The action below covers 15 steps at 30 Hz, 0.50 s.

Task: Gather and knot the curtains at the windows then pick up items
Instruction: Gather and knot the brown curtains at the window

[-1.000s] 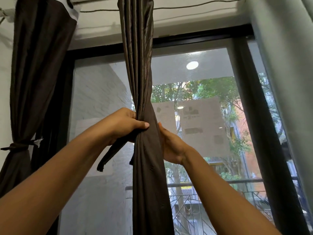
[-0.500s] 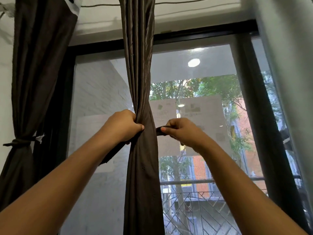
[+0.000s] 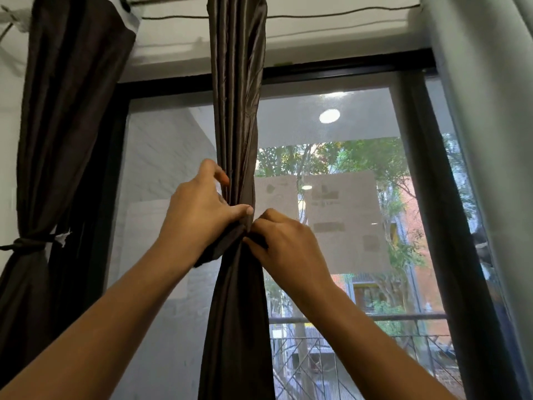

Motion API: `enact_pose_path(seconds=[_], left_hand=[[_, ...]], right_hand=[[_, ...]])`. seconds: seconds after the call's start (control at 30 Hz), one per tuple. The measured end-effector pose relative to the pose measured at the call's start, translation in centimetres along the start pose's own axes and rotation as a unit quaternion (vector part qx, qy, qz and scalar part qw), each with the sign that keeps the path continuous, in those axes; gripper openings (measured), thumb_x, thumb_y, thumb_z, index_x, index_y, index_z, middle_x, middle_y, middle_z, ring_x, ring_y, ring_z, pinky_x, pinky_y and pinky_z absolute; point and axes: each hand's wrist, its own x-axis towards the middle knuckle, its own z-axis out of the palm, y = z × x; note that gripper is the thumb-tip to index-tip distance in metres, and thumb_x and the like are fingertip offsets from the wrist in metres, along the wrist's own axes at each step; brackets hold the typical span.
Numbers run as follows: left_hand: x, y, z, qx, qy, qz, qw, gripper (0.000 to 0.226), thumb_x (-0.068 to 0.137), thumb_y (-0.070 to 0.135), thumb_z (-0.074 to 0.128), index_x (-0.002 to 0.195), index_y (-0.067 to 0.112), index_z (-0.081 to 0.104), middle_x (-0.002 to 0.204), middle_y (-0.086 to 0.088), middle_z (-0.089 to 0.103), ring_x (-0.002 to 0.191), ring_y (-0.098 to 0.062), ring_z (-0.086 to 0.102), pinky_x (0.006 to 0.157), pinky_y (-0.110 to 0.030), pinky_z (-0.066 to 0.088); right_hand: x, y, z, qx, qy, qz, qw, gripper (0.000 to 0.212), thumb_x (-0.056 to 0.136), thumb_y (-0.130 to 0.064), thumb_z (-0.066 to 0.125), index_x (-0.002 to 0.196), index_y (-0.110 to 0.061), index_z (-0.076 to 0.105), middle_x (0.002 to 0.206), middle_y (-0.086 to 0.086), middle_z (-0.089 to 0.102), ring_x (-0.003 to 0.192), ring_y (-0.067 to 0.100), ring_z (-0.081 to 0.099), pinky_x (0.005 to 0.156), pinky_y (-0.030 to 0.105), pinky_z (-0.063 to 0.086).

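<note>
A dark brown curtain (image 3: 235, 111) hangs gathered into a narrow bunch in front of the window's middle. A matching fabric tie strip (image 3: 215, 249) wraps it at its waist. My left hand (image 3: 199, 209) presses on the bunch from the left, thumb across the front and fingers partly spread, with the strip's loose end hanging beneath it. My right hand (image 3: 281, 241) pinches the other end of the strip at the curtain's right side, touching my left thumb. The wrap behind the curtain is hidden.
A second dark curtain (image 3: 66, 125) hangs at the left, tied at its waist by a knot (image 3: 24, 243). A black window frame (image 3: 438, 197) and a pale curtain (image 3: 490, 111) stand at the right. Beyond the glass are a balcony railing (image 3: 360, 317) and trees.
My right hand has come from behind the curtain to its front right with the strip's end and closed in against my left thumb. My left hand's fingers loosened and spread.
</note>
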Motion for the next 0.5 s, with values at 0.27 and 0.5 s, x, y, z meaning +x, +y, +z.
enact_pose_path(seconds=[0.27, 0.5], left_hand=[[-0.9, -2.3, -1.1, -0.151, -0.211, 0.064, 0.964, 0.044, 0.088, -0.002, 0.060, 0.105, 0.037, 0.063, 0.099, 0.011, 0.072, 0.096, -0.002, 0.067, 0.081, -0.022, 0.056], [0.0, -2.4, 0.3, -0.095, -0.161, 0.157, 0.970, 0.030, 0.081, 0.018, 0.073, 0.094, 0.043, 0.062, 0.094, 0.020, 0.058, 0.083, 0.002, 0.059, 0.069, -0.018, 0.054]], right_hand=[[-0.1, 0.4, 0.1, 0.134, 0.021, 0.052, 0.989, 0.008, 0.079, -0.015, 0.070, 0.086, -0.012, 0.073, 0.076, 0.003, 0.068, 0.068, 0.019, 0.062, 0.063, 0.033, 0.052], [0.0, 1.5, -0.2, 0.195, 0.028, 0.097, 0.976, 0.014, 0.081, -0.010, 0.067, 0.091, -0.016, 0.075, 0.085, 0.000, 0.073, 0.080, 0.013, 0.066, 0.073, 0.027, 0.053]])
